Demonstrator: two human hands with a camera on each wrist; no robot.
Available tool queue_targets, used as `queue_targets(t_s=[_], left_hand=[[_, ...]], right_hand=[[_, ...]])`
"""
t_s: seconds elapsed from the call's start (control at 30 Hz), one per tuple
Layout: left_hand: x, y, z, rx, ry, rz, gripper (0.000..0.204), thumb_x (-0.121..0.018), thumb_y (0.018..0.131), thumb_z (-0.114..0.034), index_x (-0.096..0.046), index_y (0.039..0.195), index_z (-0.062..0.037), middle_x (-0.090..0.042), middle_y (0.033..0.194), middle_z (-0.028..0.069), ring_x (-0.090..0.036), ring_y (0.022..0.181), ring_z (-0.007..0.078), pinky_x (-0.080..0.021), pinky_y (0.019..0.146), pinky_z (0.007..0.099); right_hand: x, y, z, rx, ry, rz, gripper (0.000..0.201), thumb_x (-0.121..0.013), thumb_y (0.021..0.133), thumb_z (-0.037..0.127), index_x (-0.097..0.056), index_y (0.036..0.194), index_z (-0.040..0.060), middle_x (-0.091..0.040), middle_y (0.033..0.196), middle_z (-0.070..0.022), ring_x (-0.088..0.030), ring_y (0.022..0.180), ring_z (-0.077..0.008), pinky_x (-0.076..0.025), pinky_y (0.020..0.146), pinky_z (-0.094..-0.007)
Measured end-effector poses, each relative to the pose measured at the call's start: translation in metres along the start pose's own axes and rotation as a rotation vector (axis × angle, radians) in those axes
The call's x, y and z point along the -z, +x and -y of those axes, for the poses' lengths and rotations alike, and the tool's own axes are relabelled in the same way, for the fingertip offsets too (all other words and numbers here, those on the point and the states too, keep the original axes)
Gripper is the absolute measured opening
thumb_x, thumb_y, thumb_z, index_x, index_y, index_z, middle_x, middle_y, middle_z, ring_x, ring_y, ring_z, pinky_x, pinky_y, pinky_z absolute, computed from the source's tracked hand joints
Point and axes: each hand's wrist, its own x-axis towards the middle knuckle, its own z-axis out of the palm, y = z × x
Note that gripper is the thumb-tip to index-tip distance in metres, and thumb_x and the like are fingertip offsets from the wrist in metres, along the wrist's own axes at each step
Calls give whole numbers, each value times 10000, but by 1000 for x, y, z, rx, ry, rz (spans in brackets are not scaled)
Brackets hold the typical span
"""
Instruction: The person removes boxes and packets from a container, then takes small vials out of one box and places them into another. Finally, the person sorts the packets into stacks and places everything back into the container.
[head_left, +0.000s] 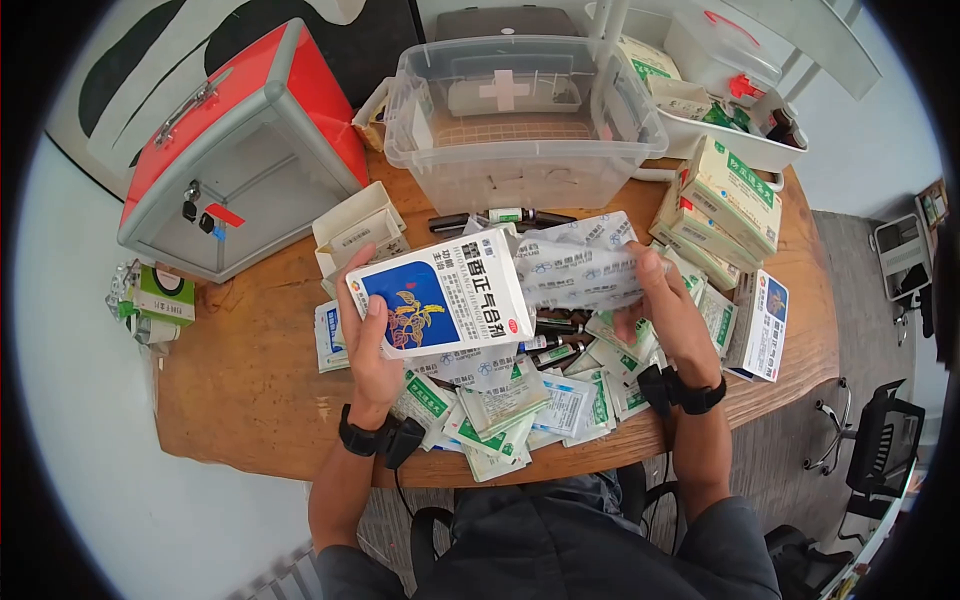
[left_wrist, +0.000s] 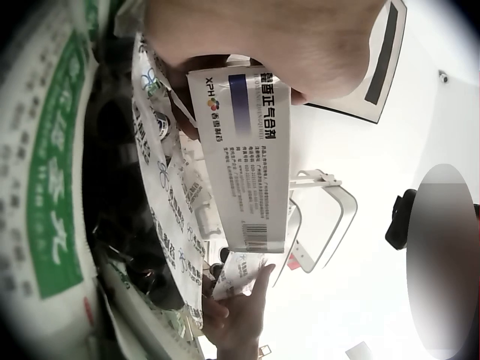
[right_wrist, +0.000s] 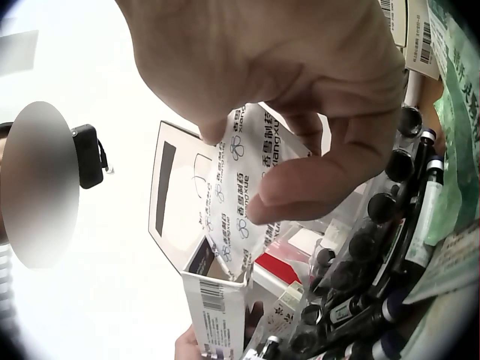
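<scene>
My left hand (head_left: 372, 345) grips a white and blue medicine box (head_left: 410, 305) by its left side, tilted above the pile. The box's right end is open, as the right wrist view shows. My right hand (head_left: 668, 305) pinches a white printed blister sheet (head_left: 585, 272) between thumb and fingers. The sheet's far end (right_wrist: 236, 259) reaches the box's open end (right_wrist: 217, 274). Beneath both hands lie green and white sachets (head_left: 495, 425), dark vials (head_left: 560, 352) and another printed sheet (head_left: 470, 370).
A clear plastic bin (head_left: 520, 170) stands at the back, beside a red and grey cabinet (head_left: 240, 150). An opened carton (head_left: 360, 230) sits left of the hands. Stacked green and cream boxes (head_left: 725, 205) and a second blue and white box (head_left: 758, 325) are at the right. A white bin (head_left: 740, 145) stands behind them.
</scene>
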Motion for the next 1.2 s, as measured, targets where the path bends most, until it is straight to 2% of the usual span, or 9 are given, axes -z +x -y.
queue_targets(t_s=[0.1,0.23,0.33,0.47,0.53,0.73,0.97,1.07,1.2], left_hand=[[4,-1,6,-11,54,21,587,-502,1090,-306,-357,1581,-21,-565,1363,132,-605,1230,166,-493,1070,312],[6,-4,8,19,82,49,591,-505,1087,-295,-358,1582,-7,-535,1405,130,-553,1281,169,-440,1116,317],[2,-4,14,-34,169,-9,551,-451,1101,-244,-343,1590,-15,-627,1304,135,-652,1192,168,-531,1040,312],[-1,-5,11,-5,125,-23,555,-452,1106,-259,-339,1593,-17,-619,1323,138,-651,1196,170,-531,1042,315],[0,-5,9,61,88,-18,594,-501,1107,-341,-354,1584,-20,-534,1390,124,-560,1277,162,-460,1101,312],[-4,-4,5,110,20,-11,590,-499,1111,-352,-356,1581,-26,-571,1329,109,-609,1218,148,-515,1044,291],[-4,-5,4,117,36,-8,581,-500,1110,-332,-354,1582,-27,-584,1322,112,-619,1207,147,-524,1037,292],[-6,-4,3,126,-26,-17,550,-490,1114,-302,-363,1575,-31,-599,1329,117,-626,1218,150,-527,1037,295],[-1,-3,5,148,-130,-29,498,-461,1128,-281,-400,1562,-43,-603,1407,120,-617,1304,190,-508,1109,361]], right_hand=[[4,5,-5,10,-160,15,618,-548,1085,573,-656,1083,-35,-676,803,-53,-559,492,-80,-447,440,-241],[-6,4,-1,-1,-186,56,567,-567,1098,509,-660,1060,-49,-677,790,-47,-533,480,-66,-428,431,-236],[-20,1,5,33,-91,73,501,-576,1110,435,-640,1102,-62,-695,843,-64,-555,503,-75,-442,443,-233],[-25,1,4,102,9,59,415,-597,1112,335,-587,1217,-67,-709,935,-85,-620,577,-94,-498,511,-234],[-25,2,2,97,22,70,414,-604,1110,317,-568,1262,-66,-710,967,-90,-648,614,-104,-524,546,-238],[-25,3,-7,127,72,214,521,-590,1117,292,-477,1472,-72,-685,1174,-128,-713,849,-144,-595,717,-283],[-33,0,-14,190,6,228,612,-590,1116,289,-397,1608,-20,-693,1200,-96,-709,912,-151,-590,770,-291],[-27,-1,-9,244,-60,145,552,-600,1109,249,-460,1580,-1,-707,1213,-112,-712,925,-154,-584,774,-288],[-6,15,-13,416,-323,-243,426,-646,1062,137,-593,1461,-2,-722,1166,-148,-724,936,-189,-585,810,-326]])
